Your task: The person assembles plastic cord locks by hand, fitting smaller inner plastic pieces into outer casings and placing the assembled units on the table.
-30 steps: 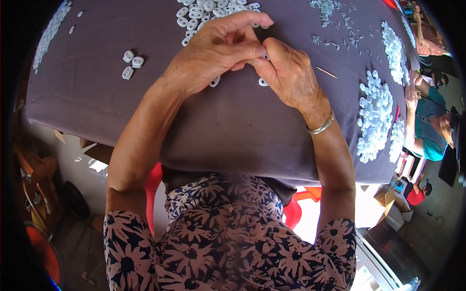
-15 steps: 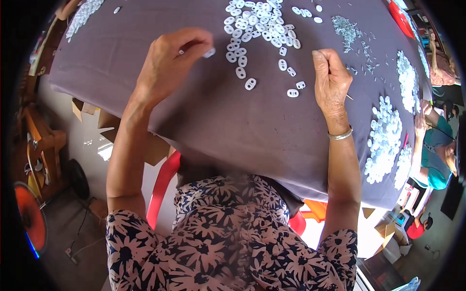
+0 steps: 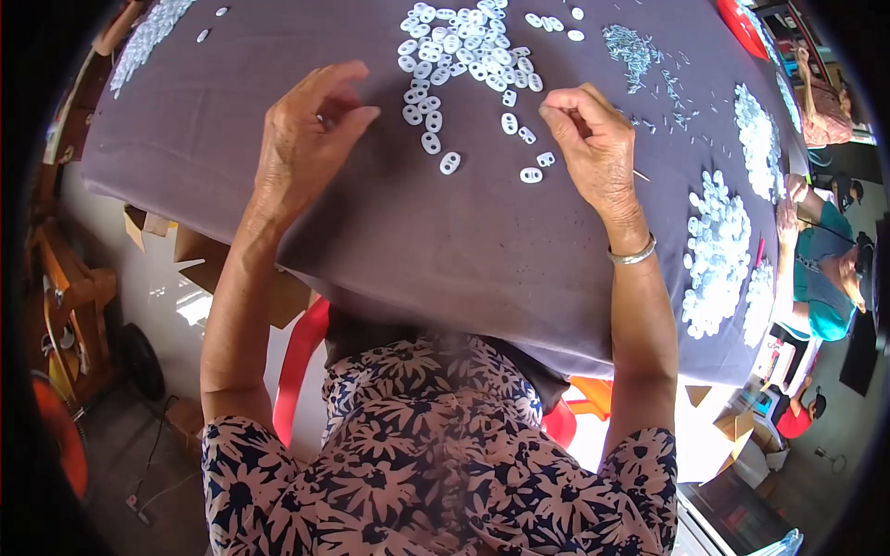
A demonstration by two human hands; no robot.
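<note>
Above the dark cloth [image 3: 445, 241], my left hand [image 3: 301, 139] stood half-open, my right hand [image 3: 595, 148] curled nearly closed, any contents I couldn't determine, white toggles [image 3: 450, 163] lay between.

This looks like a small workshop — a cloth-covered table [image 3: 436, 246] with white parts [image 3: 473, 44] heaped beyond the left fingers [image 3: 329, 78] and right fingers [image 3: 577, 98], pins [image 3: 632, 57] past the right ones, a co-worker [image 3: 820, 285] farther right — boxes [image 3: 218, 259] below the left.
</note>
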